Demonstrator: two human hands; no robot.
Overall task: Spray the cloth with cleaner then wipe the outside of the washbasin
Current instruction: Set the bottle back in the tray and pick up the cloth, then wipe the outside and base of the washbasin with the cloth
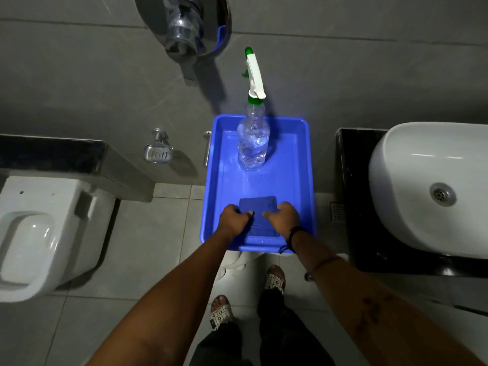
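A folded dark blue cloth lies at the near end of a blue plastic tray. My left hand grips the cloth's left side and my right hand grips its right side. A clear spray bottle with a white and green trigger head stands upright at the tray's far end. The white oval washbasin sits on a black counter to the right of the tray.
A white toilet stands at the left. A chrome soap dish hangs on the grey wall, and a paper dispenser is mounted above it. My sandalled feet stand on the tiled floor below the tray.
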